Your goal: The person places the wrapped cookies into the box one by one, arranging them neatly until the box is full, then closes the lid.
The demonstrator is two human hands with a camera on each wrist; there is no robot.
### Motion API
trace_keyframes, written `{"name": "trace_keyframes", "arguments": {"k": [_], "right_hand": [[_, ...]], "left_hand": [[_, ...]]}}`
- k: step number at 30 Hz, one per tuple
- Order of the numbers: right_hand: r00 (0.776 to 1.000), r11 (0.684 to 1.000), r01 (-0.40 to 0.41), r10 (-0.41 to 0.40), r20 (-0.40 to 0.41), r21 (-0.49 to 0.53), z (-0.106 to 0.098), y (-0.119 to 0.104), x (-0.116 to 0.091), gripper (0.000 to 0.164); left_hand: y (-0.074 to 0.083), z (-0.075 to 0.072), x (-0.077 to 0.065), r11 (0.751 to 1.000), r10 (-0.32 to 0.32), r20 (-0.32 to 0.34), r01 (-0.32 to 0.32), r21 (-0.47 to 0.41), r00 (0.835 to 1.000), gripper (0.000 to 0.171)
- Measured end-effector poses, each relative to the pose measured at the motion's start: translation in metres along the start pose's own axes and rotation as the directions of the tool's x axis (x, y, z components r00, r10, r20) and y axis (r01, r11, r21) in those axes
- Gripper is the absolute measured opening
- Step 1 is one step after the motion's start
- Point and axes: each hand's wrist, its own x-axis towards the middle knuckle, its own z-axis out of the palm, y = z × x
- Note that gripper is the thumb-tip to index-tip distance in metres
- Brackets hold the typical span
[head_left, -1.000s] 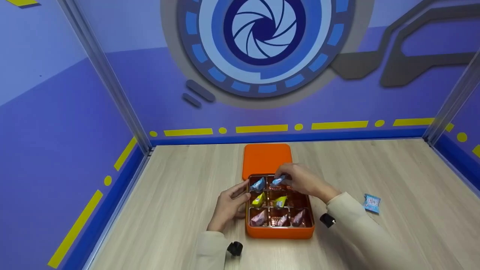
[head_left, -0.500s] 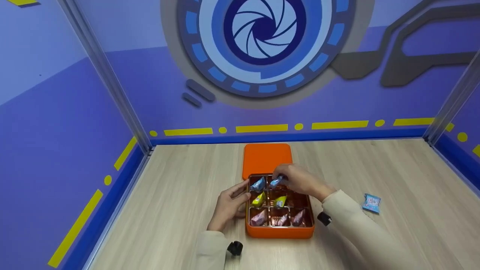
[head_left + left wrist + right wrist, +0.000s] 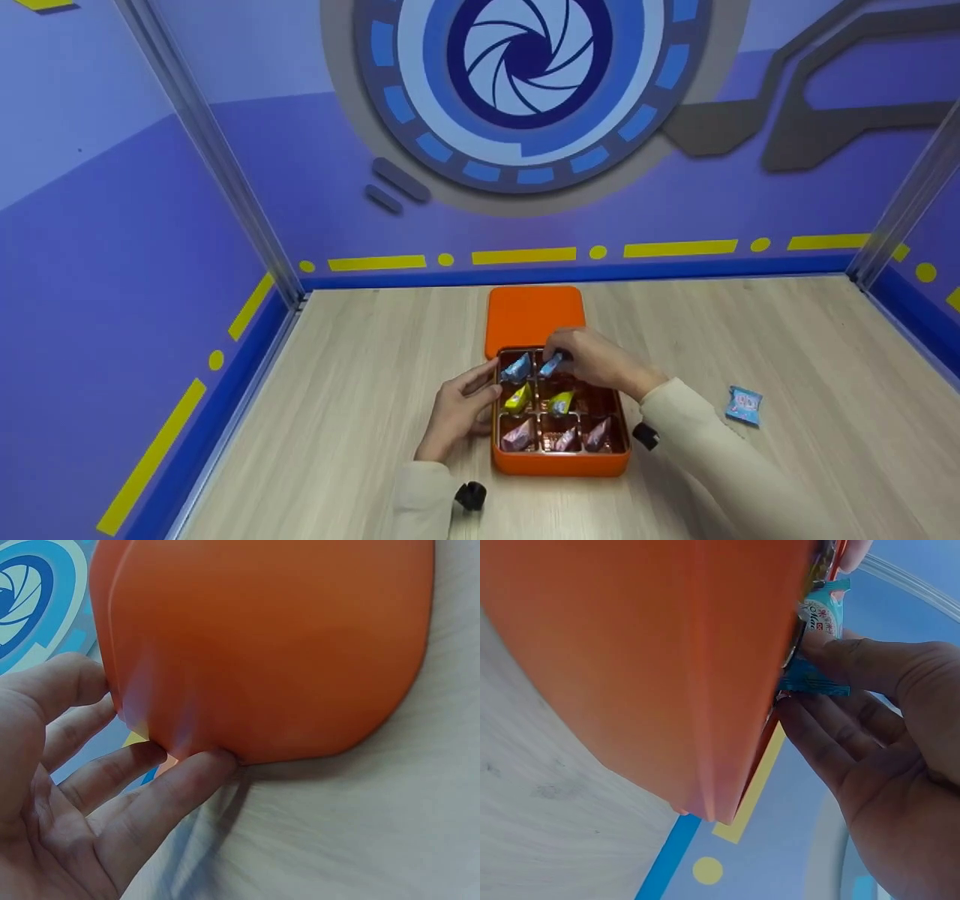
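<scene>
In my head view, an orange lid lies at mid-frame on the table, just above the orange box. A loose blue packet lies well apart at right. Pink candies fill the box's lowest row, with two yellow candies above them and a blue sweet at its upper left. My right grip blocks the box's upper-right corner. My left grip is spread apart, fingertips against the box's left side. The right is clamped on a light-blue candy, thumb against fingers, mid-way along the box's top row.
</scene>
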Motion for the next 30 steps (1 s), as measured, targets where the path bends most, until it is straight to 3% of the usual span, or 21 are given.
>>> {"name": "trace_keyframes", "arguments": {"k": [14, 21, 30], "right_hand": [[1.000, 1.000, -0.024, 0.024, 0.011, -0.008, 0.0023, -0.0003, 0.0003, 0.015], [1.000, 0.999, 0.023, -0.023, -0.002, -0.034, 0.0029, 0.0014, -0.0001, 0.013], [1.000, 1.000, -0.005, 0.005, -0.010, -0.011, 0.0034, 0.0009, -0.0016, 0.015]], "left_hand": [[0.0003, -0.0001, -0.0005, 0.999, -0.025, 0.011, 0.026, -0.041, 1.000, 0.050], [0.0001, 0.0001, 0.0011, 1.000, 0.021, 0.012, -0.021, 0.003, 1.000, 0.048], [0.0019, 0.0000, 0.0003, 1.000, 0.026, 0.014, -0.026, -0.002, 1.000, 0.048]]}}
